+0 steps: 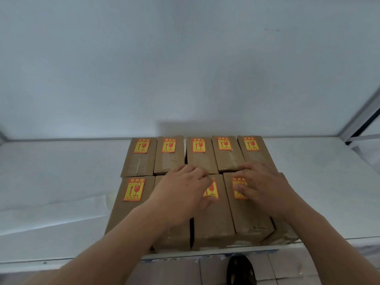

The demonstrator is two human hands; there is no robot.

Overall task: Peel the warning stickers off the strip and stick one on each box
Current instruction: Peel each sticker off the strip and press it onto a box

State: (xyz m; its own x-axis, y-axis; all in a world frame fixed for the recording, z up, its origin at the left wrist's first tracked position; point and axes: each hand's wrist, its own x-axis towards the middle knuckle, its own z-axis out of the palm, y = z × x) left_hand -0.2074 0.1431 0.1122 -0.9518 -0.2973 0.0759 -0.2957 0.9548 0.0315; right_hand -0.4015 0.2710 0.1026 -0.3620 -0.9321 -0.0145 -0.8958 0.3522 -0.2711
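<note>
Both hands are lying flat with loose fingers on the front-row boxes at lower centre of the frame, the left hand partly covering one sticker, the right hand another.

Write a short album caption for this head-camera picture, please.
Both hands, left hand and right hand, rest flat on cardboard boxes bearing yellow warning stickers.

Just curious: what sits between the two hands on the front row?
In the head view, one box, its sticker partly hidden by the left hand; the right hand is beyond.
</note>
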